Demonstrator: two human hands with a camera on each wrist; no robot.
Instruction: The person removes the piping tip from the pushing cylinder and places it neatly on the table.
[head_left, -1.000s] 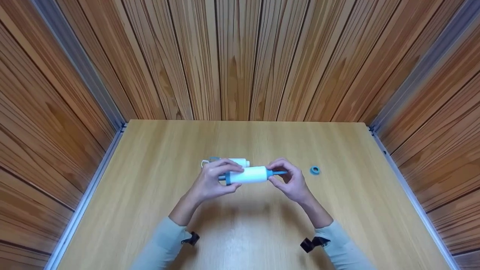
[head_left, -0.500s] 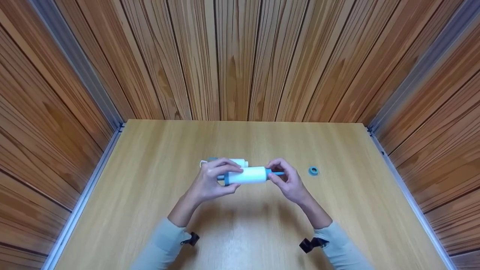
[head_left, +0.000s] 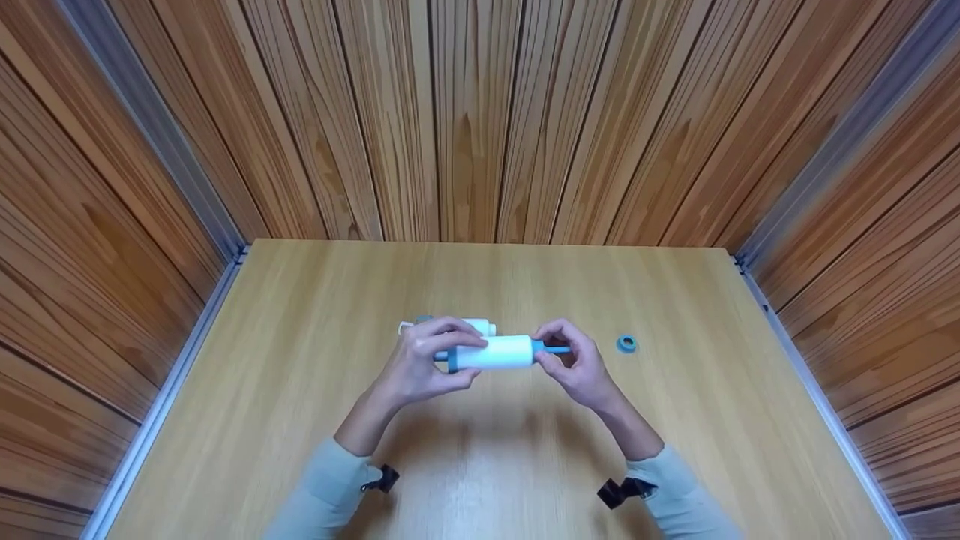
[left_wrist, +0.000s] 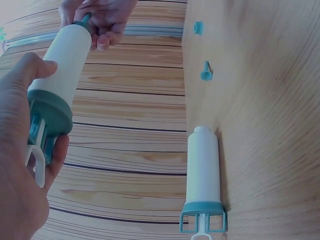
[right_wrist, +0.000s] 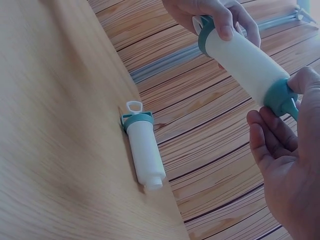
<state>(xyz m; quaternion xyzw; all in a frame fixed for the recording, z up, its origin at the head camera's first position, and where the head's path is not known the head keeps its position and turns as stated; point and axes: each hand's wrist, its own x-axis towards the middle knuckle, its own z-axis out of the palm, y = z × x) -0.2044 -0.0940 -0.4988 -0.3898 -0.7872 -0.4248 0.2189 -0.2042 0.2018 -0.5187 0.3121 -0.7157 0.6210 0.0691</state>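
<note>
Above the table, my left hand (head_left: 424, 358) grips the white barrel of an icing syringe (head_left: 495, 352) near its teal collar, thumb and fingers on opposite sides. In the left wrist view the white ring of its plunger (left_wrist: 36, 165) hangs below the collar by the palm. At the other end, my right hand (head_left: 576, 362) pinches the teal nozzle cap (right_wrist: 280, 95) between thumb and fingertips. The cap's narrow tip (head_left: 556, 349) points right, toward the right palm.
A second icing syringe (right_wrist: 145, 152) lies on the table behind the left hand, its end bare of a nozzle. A loose teal nozzle (left_wrist: 206, 72) and a teal ring-shaped piece (head_left: 626, 343) sit farther right. Wooden walls (head_left: 480, 120) border the table (head_left: 337, 285).
The hands and the syringe stay nearly in place. My right fingers shift slightly on the nozzle cap, and the whole head view drifts a little.
</note>
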